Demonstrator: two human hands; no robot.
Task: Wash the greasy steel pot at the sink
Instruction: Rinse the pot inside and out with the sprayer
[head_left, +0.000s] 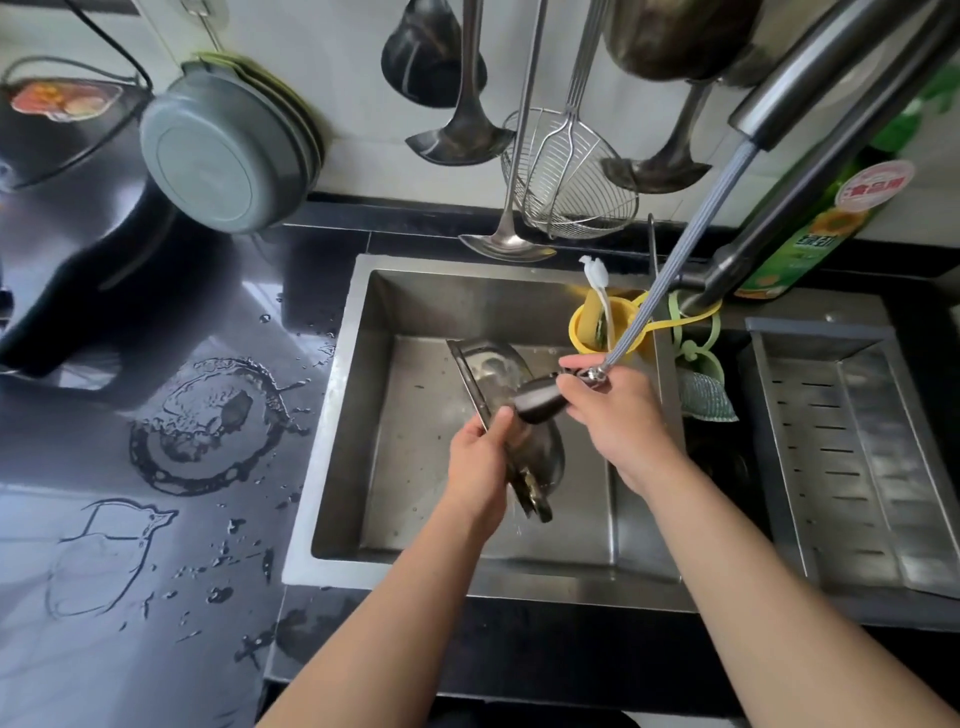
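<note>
The steel pot (491, 369) is tipped on its side in the middle of the steel sink (358, 364), its mouth facing left. My left hand (480, 462) grips the pot's rim at its near side. My right hand (615, 415) holds the dark pull-out spray head (537, 400), aimed at the pot. Its grey braided hose (691, 249) runs up to the faucet (779, 218) at the upper right. The pot's lower body is partly hidden behind my left hand.
Puddles lie on the black counter (156, 519) left of the sink. A grey basin (228, 156), ladles and a wire skimmer (566, 176) hang on the back wall. A yellow holder (587, 327) and green cloth (706, 395) sit at the sink's right; a drain tray (852, 441) lies beyond.
</note>
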